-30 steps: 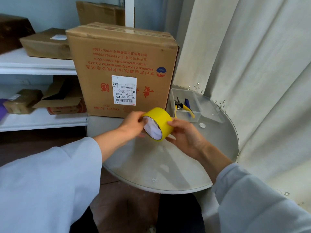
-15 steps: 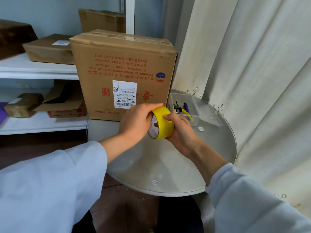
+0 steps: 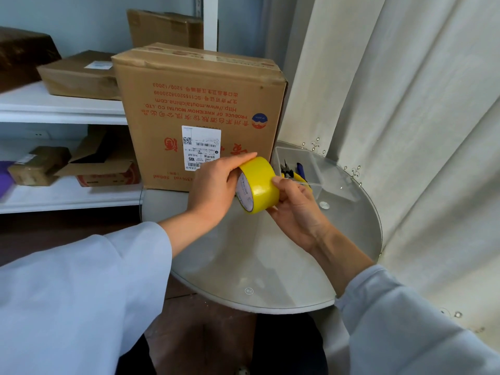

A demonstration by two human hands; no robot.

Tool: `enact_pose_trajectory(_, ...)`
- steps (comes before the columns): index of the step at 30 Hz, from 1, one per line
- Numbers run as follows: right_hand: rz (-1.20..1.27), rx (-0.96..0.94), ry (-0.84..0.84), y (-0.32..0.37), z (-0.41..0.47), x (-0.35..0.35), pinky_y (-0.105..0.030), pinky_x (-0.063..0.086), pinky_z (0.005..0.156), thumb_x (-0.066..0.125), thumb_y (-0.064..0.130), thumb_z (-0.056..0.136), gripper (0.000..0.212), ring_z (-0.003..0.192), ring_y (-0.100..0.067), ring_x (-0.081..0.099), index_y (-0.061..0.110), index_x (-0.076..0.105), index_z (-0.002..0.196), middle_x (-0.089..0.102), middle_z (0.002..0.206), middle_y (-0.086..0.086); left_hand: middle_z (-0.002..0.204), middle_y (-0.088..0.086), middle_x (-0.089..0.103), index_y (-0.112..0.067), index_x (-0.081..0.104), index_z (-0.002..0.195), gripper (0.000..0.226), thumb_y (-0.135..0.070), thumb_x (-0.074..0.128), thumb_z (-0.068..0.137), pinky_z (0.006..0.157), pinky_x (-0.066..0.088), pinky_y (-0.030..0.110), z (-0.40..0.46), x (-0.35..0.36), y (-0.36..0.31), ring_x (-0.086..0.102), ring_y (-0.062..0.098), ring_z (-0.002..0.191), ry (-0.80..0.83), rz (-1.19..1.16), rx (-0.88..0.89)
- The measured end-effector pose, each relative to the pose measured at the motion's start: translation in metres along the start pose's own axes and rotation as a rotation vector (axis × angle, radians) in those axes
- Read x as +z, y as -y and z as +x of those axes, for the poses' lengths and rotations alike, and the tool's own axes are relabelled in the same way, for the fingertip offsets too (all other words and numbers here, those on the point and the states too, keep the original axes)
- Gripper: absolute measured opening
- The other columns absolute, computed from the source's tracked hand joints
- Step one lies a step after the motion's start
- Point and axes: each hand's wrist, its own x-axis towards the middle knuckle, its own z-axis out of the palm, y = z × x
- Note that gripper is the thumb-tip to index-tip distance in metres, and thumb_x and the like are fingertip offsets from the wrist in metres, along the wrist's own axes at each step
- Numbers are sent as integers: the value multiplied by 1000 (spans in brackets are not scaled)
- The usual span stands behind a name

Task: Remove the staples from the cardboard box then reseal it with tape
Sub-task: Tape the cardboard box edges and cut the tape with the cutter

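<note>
A large brown cardboard box (image 3: 200, 104) with red print and a white label stands upside down at the back of the round glass table (image 3: 270, 266). In front of it I hold a yellow tape roll (image 3: 261, 182) between both hands. My left hand (image 3: 213, 185) grips the roll's left side, fingers over its top. My right hand (image 3: 295, 204) holds its right side, with the thumb pressed on the yellow band.
A clear plastic tray (image 3: 319, 169) with yellow-handled pliers (image 3: 290, 173) sits right of the box. White shelves (image 3: 54, 109) on the left carry several cardboard boxes. A cream curtain (image 3: 405, 131) hangs close on the right.
The roll has been turned in my hands and raised slightly toward the box. My right thumb has shifted onto the tape's outer band.
</note>
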Motion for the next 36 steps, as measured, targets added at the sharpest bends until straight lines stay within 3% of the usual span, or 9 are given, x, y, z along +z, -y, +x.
enact_pose_trajectory(3,-6,-20,-114,0,1,0,-32,46,78,54,13,94,23,78,-16,58,14,62,73,65,76,-2,114,2,69,-28,62,125,48,1,50,89,76,45,23,-2,2,-3,63,21,99,18,27,57)
enact_pose_trajectory(6,-3,-23,-123,-1,2,-6,-36,48,85,59,25,89,14,88,-20,60,12,65,88,65,95,-8,119,3,66,-24,54,134,54,5,51,88,94,47,29,2,9,-2,60,17,110,90,-196,-57)
enact_pose_trajectory(8,17,2,-70,0,2,-8,-41,46,92,59,27,86,18,94,-22,60,12,66,93,66,100,-10,126,10,60,-17,47,138,50,0,53,91,99,43,32,5,14,-1,55,20,117,185,-287,-288)
enact_pose_trajectory(10,-5,23,9,2,0,-6,-45,45,95,54,22,90,17,96,-23,61,12,69,90,68,98,-9,127,17,56,-9,52,127,31,-8,51,95,88,50,41,3,16,-3,55,32,115,303,-453,-648)
enact_pose_trajectory(12,-47,42,57,3,-1,-7,-45,45,92,52,16,92,25,94,-21,61,17,74,80,70,94,-6,117,19,59,-5,54,121,25,-7,47,97,77,53,48,0,16,-2,59,37,105,343,-466,-753)
enact_pose_trajectory(16,-186,67,23,5,-2,-3,-42,41,90,52,10,93,38,89,-19,55,24,72,63,62,88,-2,118,17,63,-7,60,121,38,7,45,90,93,47,38,6,10,4,57,32,111,219,-213,-413)
enact_pose_trajectory(23,-176,62,2,9,2,6,-42,42,88,55,11,91,34,88,-19,54,23,68,62,61,85,-1,126,5,61,-25,55,130,59,8,45,83,90,43,32,2,1,-5,54,27,114,55,100,-72)
enact_pose_trajectory(31,-192,82,-213,6,7,3,-43,47,79,63,15,84,8,91,-25,55,17,56,79,55,96,-9,131,-3,58,-30,49,137,57,-3,52,86,86,45,33,-5,3,-6,56,25,113,168,221,137)
enact_pose_trajectory(36,-65,104,-169,9,9,-12,-42,51,83,67,27,60,71,100,-31,60,-9,50,119,60,115,-22,130,-3,57,-23,51,136,52,-30,66,87,98,41,23,4,-4,1,51,10,120,316,-140,93)
